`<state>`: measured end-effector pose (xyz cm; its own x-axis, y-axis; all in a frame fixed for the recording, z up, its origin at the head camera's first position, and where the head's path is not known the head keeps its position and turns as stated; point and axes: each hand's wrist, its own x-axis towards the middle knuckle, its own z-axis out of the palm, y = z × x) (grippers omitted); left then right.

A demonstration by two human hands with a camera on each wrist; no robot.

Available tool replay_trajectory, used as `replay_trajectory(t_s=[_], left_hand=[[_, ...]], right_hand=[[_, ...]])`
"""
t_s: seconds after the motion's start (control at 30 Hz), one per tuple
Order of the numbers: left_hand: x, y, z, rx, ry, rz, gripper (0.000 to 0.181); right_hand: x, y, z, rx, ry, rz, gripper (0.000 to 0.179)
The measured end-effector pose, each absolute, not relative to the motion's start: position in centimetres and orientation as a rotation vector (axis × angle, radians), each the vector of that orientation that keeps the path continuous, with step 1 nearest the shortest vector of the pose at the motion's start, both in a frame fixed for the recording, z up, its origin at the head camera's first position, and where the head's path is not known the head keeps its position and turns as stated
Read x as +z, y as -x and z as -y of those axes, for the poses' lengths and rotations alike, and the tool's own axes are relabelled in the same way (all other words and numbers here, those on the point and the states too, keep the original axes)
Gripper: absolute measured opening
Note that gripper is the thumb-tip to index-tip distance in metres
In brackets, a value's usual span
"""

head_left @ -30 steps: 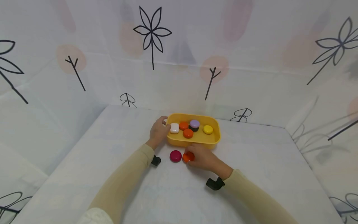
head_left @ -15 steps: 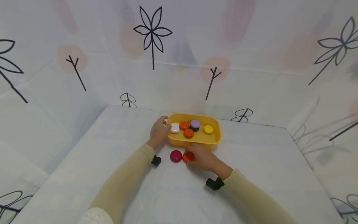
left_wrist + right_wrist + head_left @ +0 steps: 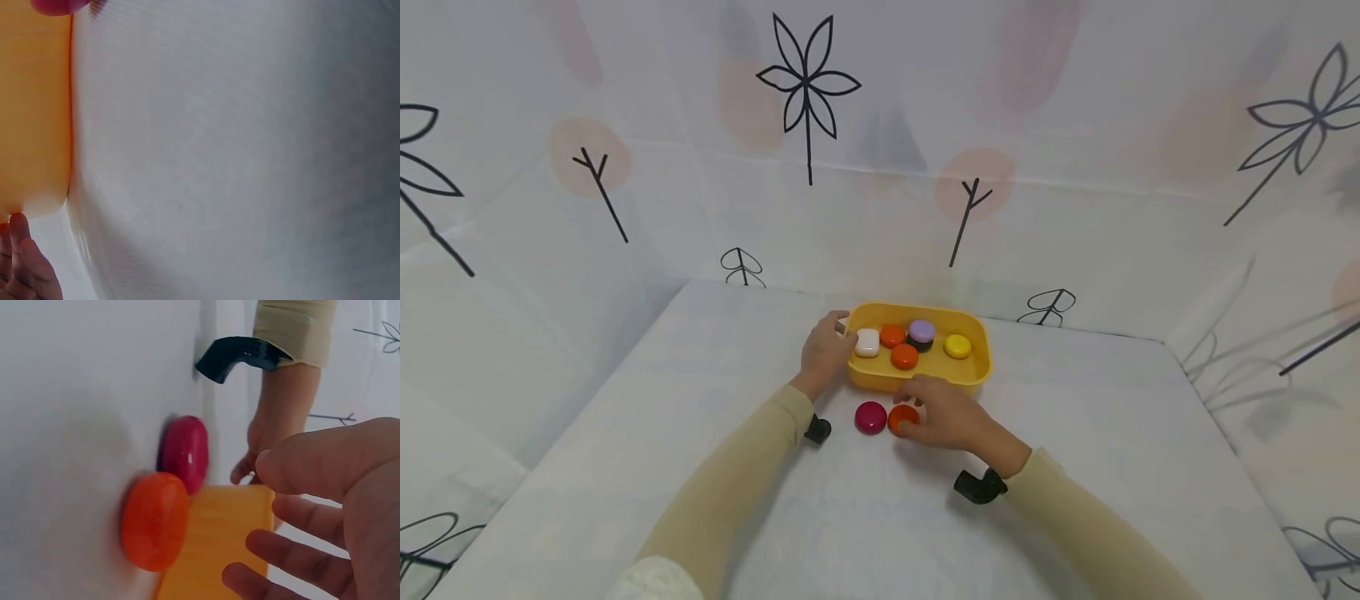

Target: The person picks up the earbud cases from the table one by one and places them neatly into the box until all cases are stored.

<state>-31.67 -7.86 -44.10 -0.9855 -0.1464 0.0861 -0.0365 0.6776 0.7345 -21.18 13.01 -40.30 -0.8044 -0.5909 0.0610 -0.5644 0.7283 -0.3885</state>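
A yellow rectangular tub (image 3: 917, 385) stands toward the back of the table. My left hand (image 3: 826, 354) grips its left end, thumb at the rim; the left wrist view shows fingertips (image 3: 20, 225) against its wall. In front of the tub sit two glossy rounded discs, a magenta disc (image 3: 871, 417) and an orange disc (image 3: 901, 413), side by side. Just over the orange disc hovers my right hand (image 3: 953, 418), fingers spread. In the right wrist view its thumb and fingers stand apart from the orange disc (image 3: 156, 522), holding nothing.
Inside the tub lie a white rounded-square piece (image 3: 867, 343), two orange discs (image 3: 892, 336), a yellow disc (image 3: 957, 347) and a lilac disc (image 3: 922, 331) on a dark one (image 3: 921, 346). A white patterned cloth wall (image 3: 880, 233) rises behind the table.
My right hand has loosened from the orange disc, its fingers spreading and lifting slightly. The disc stays beside the magenta one. My left hand keeps its place on the tub.
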Motion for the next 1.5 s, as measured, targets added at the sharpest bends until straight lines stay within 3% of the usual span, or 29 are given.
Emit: replay_trajectory(t_s=[0.57,1.03,1.5], left_hand=[[-43.8,31.6,7.9,-1.181,-0.157,2.756,0.045],[-44.1,31.5,7.6,-1.203,-0.155,2.754,0.043],[-44.0,31.6,7.7,-1.199,-0.163,2.746,0.043]], right_hand=[[-37.7,23.4,-14.7,-0.722,0.885,-2.990,0.031],[-38.8,27.2,-17.1,-0.743,0.675,-2.997,0.035],[-39.5,31.3,-18.4,-0.605,0.641,-2.944,0.035]])
